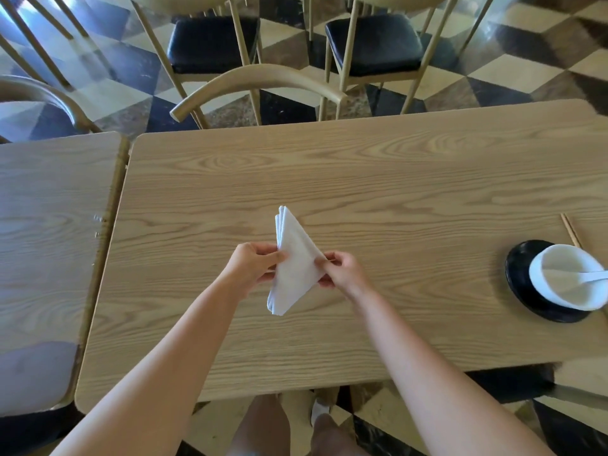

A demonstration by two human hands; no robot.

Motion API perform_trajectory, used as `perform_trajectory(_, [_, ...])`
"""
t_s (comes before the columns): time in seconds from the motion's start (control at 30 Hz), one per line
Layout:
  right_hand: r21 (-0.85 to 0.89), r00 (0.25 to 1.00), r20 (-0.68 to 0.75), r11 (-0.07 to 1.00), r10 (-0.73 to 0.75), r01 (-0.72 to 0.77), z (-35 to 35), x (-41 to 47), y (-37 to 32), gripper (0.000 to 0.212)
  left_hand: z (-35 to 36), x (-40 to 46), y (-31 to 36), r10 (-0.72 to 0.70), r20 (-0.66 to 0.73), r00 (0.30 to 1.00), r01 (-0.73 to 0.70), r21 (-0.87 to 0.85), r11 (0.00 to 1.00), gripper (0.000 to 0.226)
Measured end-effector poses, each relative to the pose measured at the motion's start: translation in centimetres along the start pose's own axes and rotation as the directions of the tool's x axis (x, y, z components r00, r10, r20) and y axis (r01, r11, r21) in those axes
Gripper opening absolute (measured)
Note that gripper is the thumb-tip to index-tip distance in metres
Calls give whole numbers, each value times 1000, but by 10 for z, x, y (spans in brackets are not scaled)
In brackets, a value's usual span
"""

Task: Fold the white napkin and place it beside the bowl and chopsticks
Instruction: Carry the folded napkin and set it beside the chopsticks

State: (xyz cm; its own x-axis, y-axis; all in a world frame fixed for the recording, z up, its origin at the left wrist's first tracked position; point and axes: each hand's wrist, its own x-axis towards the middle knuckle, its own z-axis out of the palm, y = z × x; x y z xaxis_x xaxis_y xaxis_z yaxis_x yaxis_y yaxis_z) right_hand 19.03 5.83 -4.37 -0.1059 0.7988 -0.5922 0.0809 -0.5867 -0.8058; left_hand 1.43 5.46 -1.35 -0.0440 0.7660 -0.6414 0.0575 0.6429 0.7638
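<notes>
The white napkin (294, 264) is folded into a layered triangle and held just above the middle of the wooden table (378, 179). My left hand (253, 263) pinches its left edge and my right hand (342, 269) pinches its right corner. At the far right a white bowl (564, 284) with a white spoon (589, 276) in it rests on a black plate (519, 278). Wooden chopsticks (570, 230) lie just behind the plate, partly hidden by the bowl.
A second wooden table (49, 225) abuts on the left. Chairs with dark seats (210, 41) stand beyond the far edge, one curved chair back (256, 82) close to the table. My legs show below the near edge, over a checkered floor.
</notes>
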Motion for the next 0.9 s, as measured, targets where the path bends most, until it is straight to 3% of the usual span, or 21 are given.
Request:
perform_trajectory(0.1, [115,1000,-22,993,-21,23,-12,-14,-7,15,7,-10,-1,1,-61,998,-3,-34,999,19])
perform_trajectory(0.23, [149,998,-51,988,-36,44,-26,-34,-14,17,18,-23,1,-7,-13,1000,5,-128,992,15])
perform_trajectory(0.6, [292,936,-347,941,-64,172,-34,-119,-7,5,37,-65,6,34,217,976,-18,-78,997,14])
perform_trajectory(0.9, [260,873,-459,915,-165,310,-103,-210,7,21,110,-142,18,142,377,915,-133,-49,990,11])
